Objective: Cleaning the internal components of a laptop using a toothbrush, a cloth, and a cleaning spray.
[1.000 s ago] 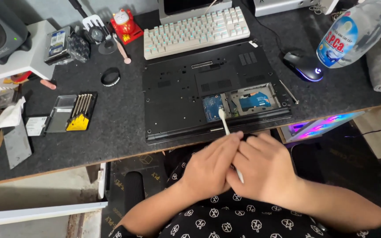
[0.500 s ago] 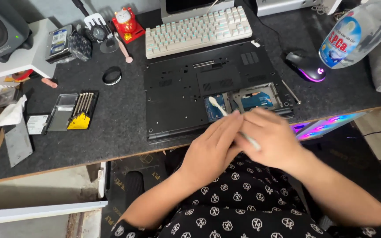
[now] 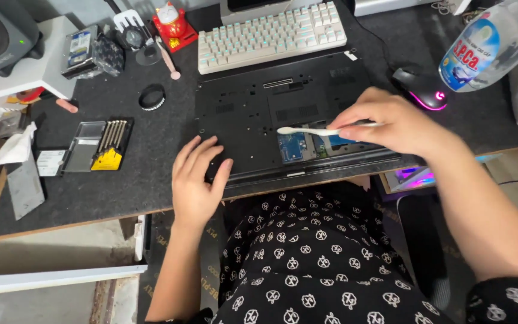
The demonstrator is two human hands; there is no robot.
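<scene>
Your right hand (image 3: 391, 123) pinches the toothbrush (image 3: 316, 129) over the open laptop (image 3: 283, 114), left hand (image 3: 196, 180) flat on it; scrub hard and you'll likely snag the blue board (image 3: 295, 146).

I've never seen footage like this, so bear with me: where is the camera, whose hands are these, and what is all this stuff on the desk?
There is no machine here, just a person seated at a desk. The one picture comes from a camera on their head, looking down at their own hands. A black laptop lies upside down on a dark mat, with a panel open showing blue circuit boards. The right hand holds a white brush over that opening. The left hand rests flat on the laptop's near left corner. Around it lie a keyboard, a lit mouse, a screwdriver set and a plastic bottle.
</scene>
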